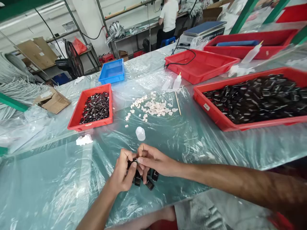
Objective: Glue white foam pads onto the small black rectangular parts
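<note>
My left hand (pixel 123 174) is closed, thumb and fingers pinching a small glossy black plastic piece (pixel 134 161). From the right, my right hand (pixel 153 161) meets it, its thumb and fingertips pressed on the same piece; whether they also hold something tiny is hidden. Under and beside the fingers lie several more black plastic pieces (pixel 150 184) on the plastic-covered table (pixel 100 169). Just beyond my hands stands a small translucent round cup (pixel 140 133). Farther off is a scattered heap of small white pieces (pixel 157 107), with a thin wooden stick (pixel 177 103) at its right.
Red trays of black pieces stand at left (pixel 90 126) and right (pixel 216 116). Behind are an emptier red tray (pixel 203 72), a blue tray (pixel 111 72) and a dropper bottle (pixel 177 82). Crumpled white tissue (pixel 84 140) lies left. A person (pixel 169 16) sits at a far bench.
</note>
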